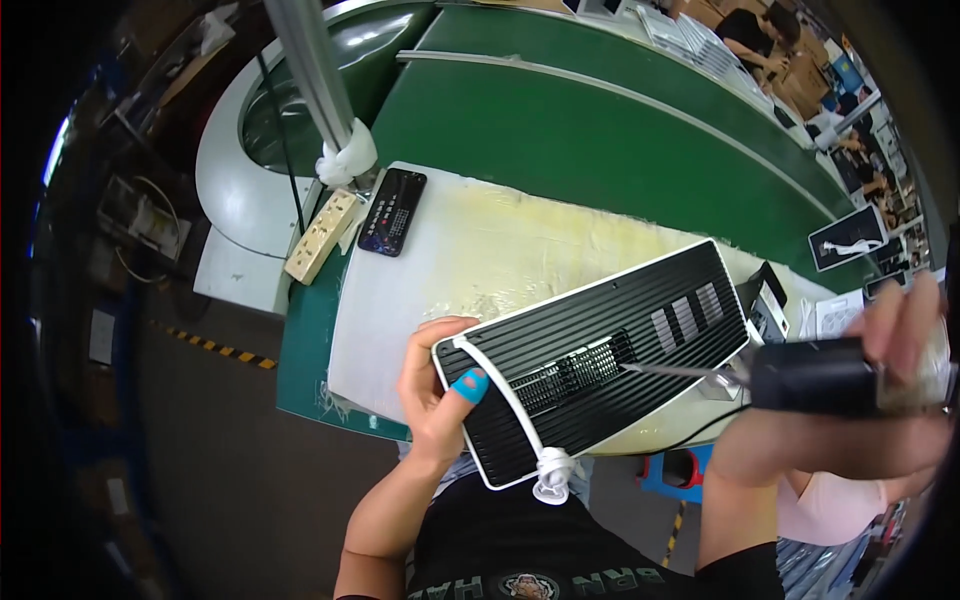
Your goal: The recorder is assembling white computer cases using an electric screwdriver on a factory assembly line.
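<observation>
A black ribbed panel with a white rim tilts over the padded work surface. My left hand, blue tape round its thumb, grips the panel's left end. A white cord crosses that end, and its bundled part hangs at the near edge. Several silver rectangles and a central slotted strip mark the panel's face. On the right, my right hand, smeared by motion, is closed round a black power screwdriver. Its long thin shaft points at the slotted strip; whether the tip touches is unclear.
A phone and a cream power strip lie at the left, near a metal post. Behind runs a green conveyor belt. A boxed device lies far right. A person in pink sits close on my right.
</observation>
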Available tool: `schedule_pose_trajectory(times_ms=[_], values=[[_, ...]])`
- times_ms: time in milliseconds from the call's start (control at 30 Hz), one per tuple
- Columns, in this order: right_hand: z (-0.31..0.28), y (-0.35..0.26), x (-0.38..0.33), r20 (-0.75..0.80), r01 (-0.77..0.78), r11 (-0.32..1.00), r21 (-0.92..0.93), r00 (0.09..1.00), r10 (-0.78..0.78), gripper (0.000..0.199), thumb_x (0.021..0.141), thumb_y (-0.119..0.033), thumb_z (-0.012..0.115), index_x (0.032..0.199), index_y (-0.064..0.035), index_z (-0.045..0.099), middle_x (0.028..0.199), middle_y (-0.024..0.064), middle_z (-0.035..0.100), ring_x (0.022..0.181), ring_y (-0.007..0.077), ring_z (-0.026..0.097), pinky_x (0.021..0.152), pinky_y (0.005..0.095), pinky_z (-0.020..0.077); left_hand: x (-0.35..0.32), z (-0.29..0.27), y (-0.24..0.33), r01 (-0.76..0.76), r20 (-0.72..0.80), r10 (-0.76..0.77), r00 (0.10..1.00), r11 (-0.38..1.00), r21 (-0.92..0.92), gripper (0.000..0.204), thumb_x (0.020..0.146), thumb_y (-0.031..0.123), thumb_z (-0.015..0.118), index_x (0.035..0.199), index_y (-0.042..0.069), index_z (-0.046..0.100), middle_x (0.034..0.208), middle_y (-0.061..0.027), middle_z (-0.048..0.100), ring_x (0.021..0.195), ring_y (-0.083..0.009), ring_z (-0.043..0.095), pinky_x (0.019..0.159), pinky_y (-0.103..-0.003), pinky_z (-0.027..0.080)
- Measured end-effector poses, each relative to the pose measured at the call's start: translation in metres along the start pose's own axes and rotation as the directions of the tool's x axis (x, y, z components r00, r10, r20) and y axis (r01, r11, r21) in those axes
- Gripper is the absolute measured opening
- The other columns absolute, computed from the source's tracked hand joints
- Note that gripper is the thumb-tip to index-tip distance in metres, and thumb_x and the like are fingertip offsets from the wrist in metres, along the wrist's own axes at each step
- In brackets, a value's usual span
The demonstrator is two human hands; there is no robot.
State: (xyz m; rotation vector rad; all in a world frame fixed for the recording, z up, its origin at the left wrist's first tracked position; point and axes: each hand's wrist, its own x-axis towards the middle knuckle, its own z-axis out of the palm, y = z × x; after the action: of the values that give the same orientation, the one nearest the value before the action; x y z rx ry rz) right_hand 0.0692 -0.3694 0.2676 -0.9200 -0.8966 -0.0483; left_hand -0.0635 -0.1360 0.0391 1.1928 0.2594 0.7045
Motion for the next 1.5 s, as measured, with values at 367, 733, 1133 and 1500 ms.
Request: schedule_pose_trajectory(times_ms=[367, 733, 1133, 1500], values=[[0.097, 0.136, 0.02, 0.304, 0.15, 0.944, -0.295, 0.951, -0.056, 0.081, 0.092, -0.065, 0.046, 0.141, -0.0031, 0.027, 0.12, 0.0136, 0.054, 0.053, 0.0135, 0.049, 0.048, 0.0287, 0.046, 0.003, 0.0, -0.006, -0.001, 0.017, 0.002, 1.0, 0.999, -0.049, 0.046, 0.078, 0.008, 0.068, 0.119, -0.005, 0.054, 0.115, -0.0139, 0.051, 0.106, -0.0211, 0.051, 0.094, -0.031, 0.039], [0.159, 0.144, -0.008, -0.052, -0.149, 0.756, -0.637, 0.987, 0.151, 0.09, 0.089, -0.072, 0.038, 0.15, -0.0086, 0.017, 0.112, 0.0047, 0.053, 0.055, 0.0126, 0.051, 0.051, 0.0277, 0.0487, 0.006, -0.005, -0.01, -0.1, 0.042, 0.1, 0.994, 0.995, 0.013, 0.046, 0.076, 0.006, 0.067, 0.119, -0.005, 0.054, 0.112, -0.0144, 0.051, 0.103, -0.0217, 0.05, 0.093, -0.03, 0.038], [0.115, 0.163, 0.007, 0.078, 0.035, 0.95, -0.312, 0.997, -0.011, 0.081, 0.091, -0.071, 0.044, 0.119, 0.0048, 0.041, 0.099, 0.0162, 0.062, 0.054, 0.0173, 0.059, 0.049, 0.0262, 0.0469, -0.001, 0.006, -0.009, 0.137, 0.012, -0.137, 0.991, 0.986, -0.095, 0.049, 0.079, 0.018, 0.068, 0.12, -0.002, 0.053, 0.116, -0.0113, 0.05, 0.109, -0.02, 0.051, 0.097, -0.031, 0.039], [-0.074, -0.026, -0.011, -0.497, -0.007, 0.771, -0.637, 0.769, -0.403, 0.058, 0.098, -0.052, 0.032, 0.104, 0.002, 0.054, 0.06, 0.0103, 0.056, 0.052, 0.0194, 0.054, 0.047, 0.029, 0.0442, -0.001, 0.002, -0.015, 0.036, -0.053, -0.037, 0.998, 0.999, -0.003, 0.063, 0.081, 0.03, 0.068, 0.126, -0.008, 0.046, 0.121, -0.0204, 0.055, 0.11, -0.0276, 0.057, 0.099, -0.038, 0.044]])
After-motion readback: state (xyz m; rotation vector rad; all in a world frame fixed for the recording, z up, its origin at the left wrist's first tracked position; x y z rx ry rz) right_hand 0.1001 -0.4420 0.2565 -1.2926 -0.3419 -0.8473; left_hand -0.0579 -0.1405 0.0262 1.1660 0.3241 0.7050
